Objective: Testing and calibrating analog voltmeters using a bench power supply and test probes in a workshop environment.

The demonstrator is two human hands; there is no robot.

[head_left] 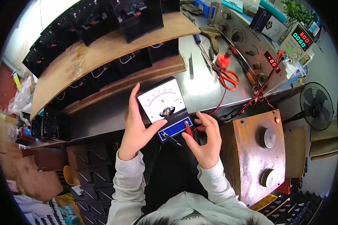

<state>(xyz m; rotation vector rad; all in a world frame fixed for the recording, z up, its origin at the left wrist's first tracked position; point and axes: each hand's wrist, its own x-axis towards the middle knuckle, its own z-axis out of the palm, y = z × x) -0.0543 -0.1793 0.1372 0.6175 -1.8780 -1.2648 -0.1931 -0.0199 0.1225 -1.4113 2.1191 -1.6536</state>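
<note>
A panel voltmeter (pixel 162 98) with a white scale face and a black housing is tilted up in front of me at the bench edge. Its round movement shows through a cutout below the scale, and a blue strip (pixel 175 128) with a white border runs along its lower part. My left hand (pixel 136 129) grips the meter's left side, thumb across the front. A black alligator clip (pixel 171 139) sits at the strip's left end, a red alligator clip (pixel 189 129) at its right. Around the red clip, my right hand (pixel 207 140) has thumb and fingers apart, the thumb tip beside the clip.
Wooden shelves (pixel 82 71) of black meter housings stand at the left. On the metal bench lie tweezers (pixel 191 66), orange-handled scissors (pixel 230 79) and a red bottle (pixel 223 60). A lit power supply (pixel 296 42), a fan (pixel 316 105) and a box with two knobs (pixel 257 157) are right.
</note>
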